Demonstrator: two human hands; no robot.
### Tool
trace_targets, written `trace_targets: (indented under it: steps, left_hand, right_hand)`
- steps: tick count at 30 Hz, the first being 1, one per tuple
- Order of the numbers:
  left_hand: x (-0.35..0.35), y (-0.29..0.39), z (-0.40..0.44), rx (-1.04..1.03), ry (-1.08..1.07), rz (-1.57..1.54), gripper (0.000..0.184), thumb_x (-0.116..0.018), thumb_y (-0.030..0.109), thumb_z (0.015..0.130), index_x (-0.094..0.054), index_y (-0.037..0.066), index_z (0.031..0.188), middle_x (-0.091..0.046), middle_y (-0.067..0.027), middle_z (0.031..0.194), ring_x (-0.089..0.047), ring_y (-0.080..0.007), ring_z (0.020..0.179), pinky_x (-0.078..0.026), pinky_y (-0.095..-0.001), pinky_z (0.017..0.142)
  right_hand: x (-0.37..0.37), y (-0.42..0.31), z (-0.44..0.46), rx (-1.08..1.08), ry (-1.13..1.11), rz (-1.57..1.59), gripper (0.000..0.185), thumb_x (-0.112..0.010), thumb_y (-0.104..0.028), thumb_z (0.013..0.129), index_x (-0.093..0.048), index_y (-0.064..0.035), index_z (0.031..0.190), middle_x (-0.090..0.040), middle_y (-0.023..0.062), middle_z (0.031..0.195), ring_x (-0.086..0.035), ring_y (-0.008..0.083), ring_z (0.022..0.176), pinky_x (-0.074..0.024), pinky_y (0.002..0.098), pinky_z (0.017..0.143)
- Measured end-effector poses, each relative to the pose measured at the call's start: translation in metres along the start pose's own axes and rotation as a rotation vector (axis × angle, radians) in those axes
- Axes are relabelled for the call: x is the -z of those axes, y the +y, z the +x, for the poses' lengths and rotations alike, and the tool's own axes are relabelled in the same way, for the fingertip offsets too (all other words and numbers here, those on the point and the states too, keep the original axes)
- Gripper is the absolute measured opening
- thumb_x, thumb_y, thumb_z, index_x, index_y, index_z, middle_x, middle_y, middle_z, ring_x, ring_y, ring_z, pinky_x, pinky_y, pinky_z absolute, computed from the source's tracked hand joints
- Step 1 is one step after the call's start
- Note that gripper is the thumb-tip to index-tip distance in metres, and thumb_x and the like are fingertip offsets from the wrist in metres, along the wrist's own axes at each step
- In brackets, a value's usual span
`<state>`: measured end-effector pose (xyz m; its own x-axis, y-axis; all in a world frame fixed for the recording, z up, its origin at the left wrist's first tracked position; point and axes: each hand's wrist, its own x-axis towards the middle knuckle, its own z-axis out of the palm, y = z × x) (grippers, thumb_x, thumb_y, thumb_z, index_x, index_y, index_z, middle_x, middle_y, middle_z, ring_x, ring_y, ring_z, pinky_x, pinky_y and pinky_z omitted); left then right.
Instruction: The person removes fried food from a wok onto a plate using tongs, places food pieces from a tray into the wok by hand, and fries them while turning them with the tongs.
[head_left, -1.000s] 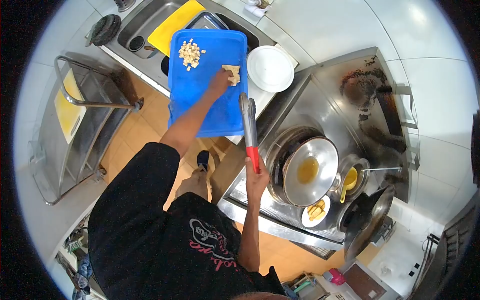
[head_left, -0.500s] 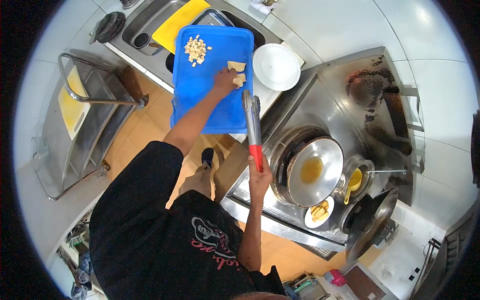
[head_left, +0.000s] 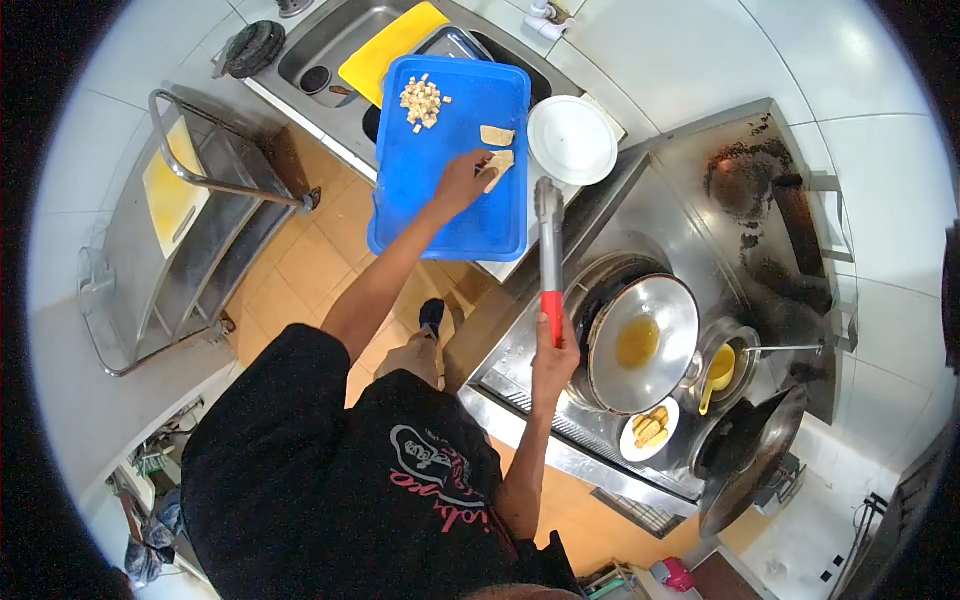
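The left hand [head_left: 465, 187] pinches a flat, pale tan slice [head_left: 500, 168] in its fingertips, and that slice now looks tipped on a slant. A second pale tan slice [head_left: 496, 135] lies just past those fingers. One second ago the two were close together, but now a gap shows between them, so it looks as if one piece has been picked out on its own. Both are over the blue plastic tray [head_left: 490, 225] under the left hand. The right hand [head_left: 555, 360] is wrapped around the red grip of long silver tongs [head_left: 551, 245]. Their tips were over the tray's edge and have now slid off it. The two arms look closer together too, but I can't tell if the tips touch. Right beside the right hand is a round silver pan [head_left: 672, 320] with yellow liquid [head_left: 637, 342] in its middle. A small heap of pale cubes [head_left: 422, 103] sits past the left hand and looks the same as before. Farther out, beyond the tong tips, is a round white plate [head_left: 572, 140], and a flat yellow board [head_left: 395, 45] lies past the cubes.
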<state>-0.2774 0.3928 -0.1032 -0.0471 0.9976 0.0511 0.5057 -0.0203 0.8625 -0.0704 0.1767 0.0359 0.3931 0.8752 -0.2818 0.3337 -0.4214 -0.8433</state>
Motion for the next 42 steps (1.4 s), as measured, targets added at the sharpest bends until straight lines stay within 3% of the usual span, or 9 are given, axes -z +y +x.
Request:
trace_targets:
  steps: [11,13,14,15,17,21,24,34,42]
  left_hand:
    - [-0.027,0.156,-0.104,-0.069,-0.251,-0.25,0.027,-0.065,0.015,0.086,-0.057,0.004,0.109,-0.068,-0.0149,0.086,-0.068,-0.0245,0.079,-0.053,-0.0358,0.07]
    - [-0.038,0.184,-0.122,-0.198,-0.337,-0.237,0.027,-0.064,0.014,0.087,-0.056,0.005,0.112,-0.068,-0.0143,0.087,-0.068,-0.025,0.079,-0.053,-0.0349,0.07]
    - [-0.046,0.197,-0.133,-0.239,-0.363,-0.26,0.023,-0.064,0.012,0.089,-0.056,0.005,0.109,-0.068,-0.0129,0.09,-0.065,-0.0187,0.076,-0.053,-0.0326,0.068]
    - [-0.056,0.207,-0.143,-0.249,-0.383,-0.256,0.023,-0.064,0.012,0.089,-0.056,0.005,0.109,-0.068,-0.0129,0.09,-0.065,-0.0187,0.076,-0.053,-0.0326,0.068]
    - [-0.077,0.225,-0.161,-0.321,-0.459,-0.158,0.022,-0.064,0.017,0.089,-0.058,0.004,0.106,-0.067,-0.0129,0.09,-0.066,-0.0202,0.079,-0.052,-0.0329,0.071]
    - [-0.123,0.243,-0.194,-0.49,-0.532,0.013,0.023,-0.066,0.019,0.085,-0.062,0.005,0.103,-0.067,-0.0122,0.093,-0.065,-0.0302,0.082,-0.052,-0.0378,0.073]
    - [-0.155,0.244,-0.213,-0.623,-0.53,0.166,0.019,-0.069,0.02,0.082,-0.066,0.012,0.098,-0.067,-0.0072,0.095,-0.063,-0.0275,0.092,-0.046,-0.0445,0.083]
    - [-0.211,0.227,-0.23,-0.859,-0.469,0.543,0.012,-0.072,0.021,0.075,-0.072,0.021,0.087,-0.067,0.0023,0.092,-0.058,-0.0207,0.097,-0.035,-0.0409,0.083]
    - [-0.172,0.247,-0.218,-0.695,-0.307,0.337,0.019,-0.066,0.014,0.078,-0.074,0.019,0.095,-0.069,-0.0057,0.086,-0.064,-0.027,0.086,-0.043,-0.0421,0.078]
  right_hand:
    - [0.114,0.034,-0.042,-0.071,0.253,0.098,0.041,-0.066,-0.023,0.092,-0.061,0.0038,0.122,-0.067,0.0107,0.102,-0.056,0.0138,0.091,-0.0453,0.0285,0.085]
    - [0.137,0.057,-0.052,0.083,0.329,0.044,0.041,-0.065,-0.035,0.092,-0.064,-0.0026,0.117,-0.046,-0.0052,0.063,-0.035,0.0036,0.049,-0.0278,0.0219,0.043]
    - [0.149,0.064,-0.059,0.075,0.345,0.036,0.039,-0.065,-0.035,0.092,-0.064,-0.003,0.114,-0.043,-0.0061,0.062,-0.034,0.0029,0.049,-0.0258,0.0223,0.042]
    - [0.161,0.066,-0.067,0.064,0.363,0.046,0.039,-0.065,-0.035,0.092,-0.064,-0.003,0.114,-0.043,-0.0061,0.062,-0.034,0.0029,0.049,-0.0258,0.0223,0.042]
    - [0.183,0.071,-0.082,-0.074,0.349,0.127,0.037,-0.065,-0.028,0.093,-0.063,0.0004,0.117,-0.066,0.0086,0.095,-0.054,0.014,0.086,-0.0446,0.0281,0.081]
    - [0.212,0.107,-0.101,0.081,0.486,0.051,0.036,-0.065,-0.028,0.092,-0.064,0.0007,0.115,-0.065,0.0089,0.088,-0.054,0.014,0.079,-0.0457,0.0282,0.076]
    - [0.233,0.124,-0.116,-0.145,0.399,0.136,0.036,-0.066,-0.028,0.092,-0.064,0.0004,0.115,-0.065,0.0089,0.086,-0.054,0.0136,0.079,-0.0459,0.028,0.076]
    - [0.258,0.151,-0.128,-0.018,0.395,0.123,0.038,-0.065,-0.031,0.092,-0.063,-0.0001,0.114,-0.064,0.009,0.086,-0.055,0.0147,0.076,-0.0467,0.029,0.073]
    - [0.267,0.155,-0.128,-0.002,0.357,-0.022,0.04,-0.064,-0.033,0.091,-0.064,-0.0004,0.114,-0.064,0.0112,0.082,-0.057,0.0168,0.073,-0.0477,0.0307,0.071]
